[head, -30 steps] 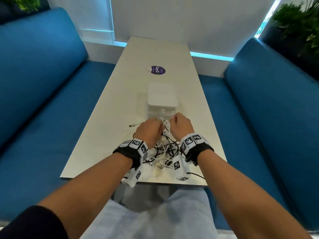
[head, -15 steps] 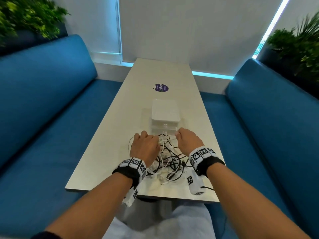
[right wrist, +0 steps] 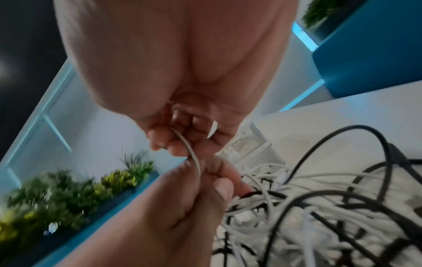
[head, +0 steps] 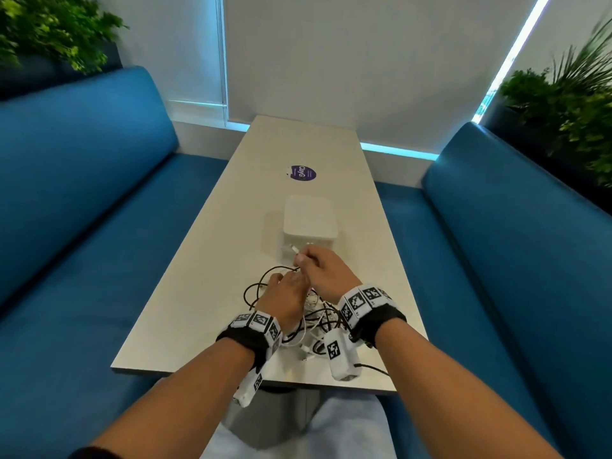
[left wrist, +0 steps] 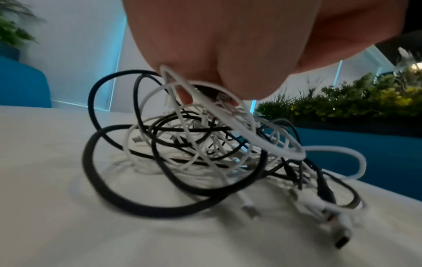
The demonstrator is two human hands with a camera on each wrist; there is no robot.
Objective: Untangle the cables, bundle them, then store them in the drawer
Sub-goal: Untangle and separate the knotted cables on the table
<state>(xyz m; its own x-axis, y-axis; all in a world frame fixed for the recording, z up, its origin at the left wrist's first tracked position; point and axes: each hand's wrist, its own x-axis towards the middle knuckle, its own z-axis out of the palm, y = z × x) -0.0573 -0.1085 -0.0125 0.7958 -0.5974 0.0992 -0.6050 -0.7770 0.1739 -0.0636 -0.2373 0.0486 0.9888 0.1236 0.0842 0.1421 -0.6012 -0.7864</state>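
both hands pinch: right hand (head: 323, 270) on one white cable (right wrist: 194, 157), left hand (head: 286, 298) on the tangle (left wrist: 194, 144). we'd draw it out slowly, pinning loops to the desk (head: 198, 293).

Blue sofas (head: 82, 193), plants (head: 569, 104), purple sticker (head: 300, 173).

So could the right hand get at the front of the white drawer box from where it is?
Probably yes. The right hand sits just in front of the white drawer box with only bare table between them. But its fingers pinch a white cable, so it would have to let go first.
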